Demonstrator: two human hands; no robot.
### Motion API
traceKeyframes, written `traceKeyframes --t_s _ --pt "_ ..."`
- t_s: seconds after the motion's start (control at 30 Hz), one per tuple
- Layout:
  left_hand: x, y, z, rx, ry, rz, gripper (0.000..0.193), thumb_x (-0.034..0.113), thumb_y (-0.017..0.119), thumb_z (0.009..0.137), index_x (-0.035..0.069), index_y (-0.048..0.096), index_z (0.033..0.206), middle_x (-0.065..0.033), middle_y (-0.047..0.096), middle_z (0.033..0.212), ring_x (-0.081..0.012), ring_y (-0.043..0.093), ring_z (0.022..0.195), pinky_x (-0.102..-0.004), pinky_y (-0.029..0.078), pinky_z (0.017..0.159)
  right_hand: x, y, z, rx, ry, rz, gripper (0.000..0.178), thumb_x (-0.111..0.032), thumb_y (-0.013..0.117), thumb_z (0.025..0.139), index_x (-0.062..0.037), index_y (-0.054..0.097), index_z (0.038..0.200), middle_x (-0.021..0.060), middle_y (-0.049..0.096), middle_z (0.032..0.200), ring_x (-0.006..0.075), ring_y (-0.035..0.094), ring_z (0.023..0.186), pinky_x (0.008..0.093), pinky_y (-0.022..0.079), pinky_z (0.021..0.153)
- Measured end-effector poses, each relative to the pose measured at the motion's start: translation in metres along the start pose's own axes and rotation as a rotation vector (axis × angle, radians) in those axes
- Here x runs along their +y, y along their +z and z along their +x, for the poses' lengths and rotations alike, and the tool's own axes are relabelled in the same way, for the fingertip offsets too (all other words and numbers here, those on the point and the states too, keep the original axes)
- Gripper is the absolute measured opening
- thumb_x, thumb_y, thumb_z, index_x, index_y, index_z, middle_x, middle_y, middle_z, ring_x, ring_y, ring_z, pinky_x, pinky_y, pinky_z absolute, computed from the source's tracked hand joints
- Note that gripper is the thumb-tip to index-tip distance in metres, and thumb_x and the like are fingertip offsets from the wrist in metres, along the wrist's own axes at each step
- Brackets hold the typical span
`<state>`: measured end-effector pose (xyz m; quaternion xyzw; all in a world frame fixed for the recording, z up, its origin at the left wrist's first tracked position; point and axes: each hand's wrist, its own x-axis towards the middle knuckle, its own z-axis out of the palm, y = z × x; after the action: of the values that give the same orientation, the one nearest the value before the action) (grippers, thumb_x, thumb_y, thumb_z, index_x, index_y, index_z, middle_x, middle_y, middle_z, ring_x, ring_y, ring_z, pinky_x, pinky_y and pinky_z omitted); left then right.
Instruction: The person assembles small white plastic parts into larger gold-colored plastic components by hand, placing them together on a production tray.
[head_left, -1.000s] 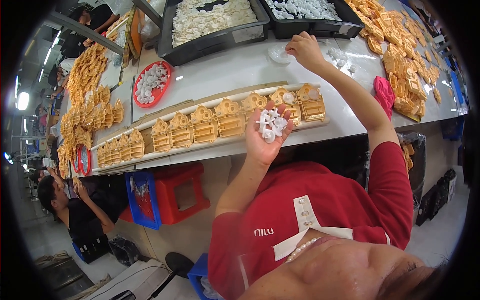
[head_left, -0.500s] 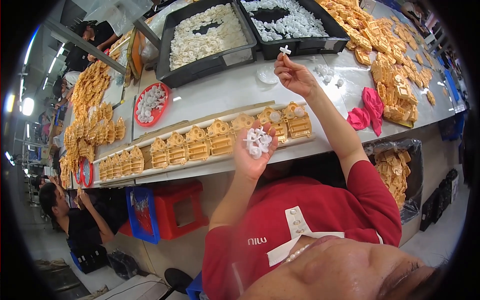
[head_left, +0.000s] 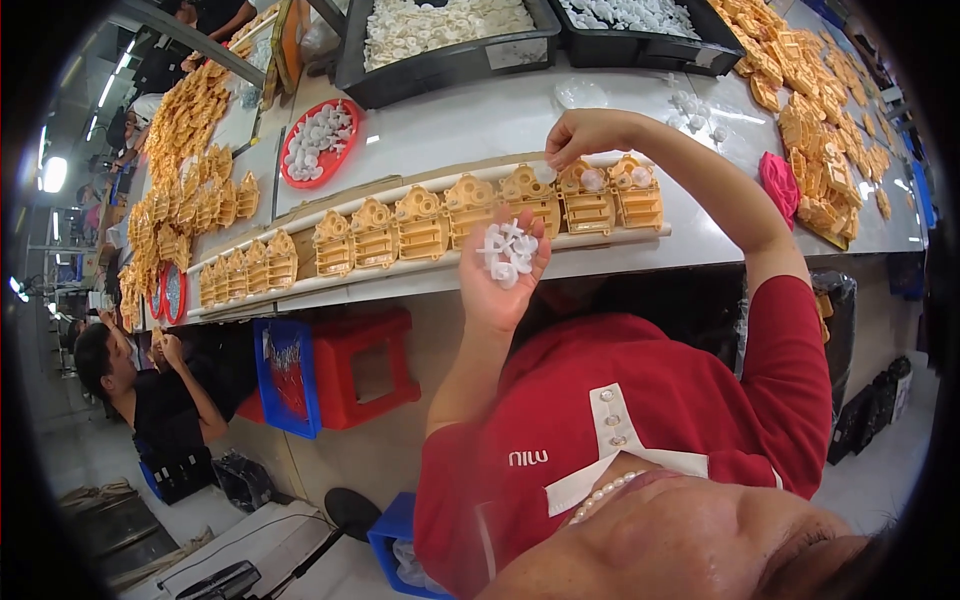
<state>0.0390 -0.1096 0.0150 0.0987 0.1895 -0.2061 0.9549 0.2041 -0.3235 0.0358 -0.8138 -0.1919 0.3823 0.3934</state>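
My left hand (head_left: 490, 293) is palm up in front of the row, cupped around several small white plastic parts (head_left: 508, 252), some cross-shaped. Its fingers curl up beside them. My right hand (head_left: 585, 132) reaches over the row with thumb and fingers pinched, pointing down. At its fingertips is a whitish plastic part (head_left: 545, 173), over the round seat of an orange plastic housing (head_left: 530, 190); the fingers partly hide it. Two housings to the right carry round whitish pieces (head_left: 591, 180) in their seats. The other orange housings (head_left: 420, 225) stand side by side leftward along a pale rail.
A red tray (head_left: 291, 172) of white parts lies behind the row. Black bins (head_left: 450, 75) of white pieces stand at the back. Orange housings pile up at left (head_left: 190, 190) and right (head_left: 820, 160). A pink cloth (head_left: 777, 185) lies at right. A person (head_left: 150, 400) works at far left.
My right hand has come down from near the black bins, with a white cross-shaped part, to the row of housings. My left hand still holds its handful. The view has shifted.
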Motion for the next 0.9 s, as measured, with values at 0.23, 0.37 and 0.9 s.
traceKeyframes --t_s 0.23,0.37,0.9 --pt "0.001 -0.004 -0.001 -0.027 -0.009 -0.019 0.039 0.034 0.043 0.091 0.007 0.047 0.12 -0.0154 0.056 0.113 -0.031 0.054 0.102 -0.0439 0.048 0.085 -0.039 0.011 0.011 0.005 0.007 -0.279 0.021 -0.019 0.07 0.072 -0.0019 0.068 0.084 0.0015 0.063 0.068 0.0098 0.052 0.059 0.0255 0.041 0.052" --pt "0.001 -0.006 -0.001 -0.028 -0.015 -0.028 0.039 0.033 0.043 0.092 0.007 0.047 0.12 -0.0155 0.056 0.113 -0.0309 0.054 0.102 -0.0441 0.048 0.085 -0.044 0.013 0.018 0.001 0.013 -0.375 0.023 -0.019 0.071 0.069 -0.0007 0.068 0.084 0.0044 0.064 0.07 0.0126 0.055 0.062 0.0274 0.042 0.054" --pt "-0.003 -0.002 0.002 -0.046 -0.017 -0.025 0.039 0.031 0.044 0.091 0.006 0.046 0.121 -0.016 0.056 0.114 -0.0305 0.054 0.104 -0.044 0.048 0.085 -0.043 0.004 0.014 0.106 -0.025 -0.415 0.025 -0.024 0.071 0.069 -0.0011 0.068 0.078 0.0071 0.063 0.066 0.0143 0.055 0.059 0.029 0.043 0.054"
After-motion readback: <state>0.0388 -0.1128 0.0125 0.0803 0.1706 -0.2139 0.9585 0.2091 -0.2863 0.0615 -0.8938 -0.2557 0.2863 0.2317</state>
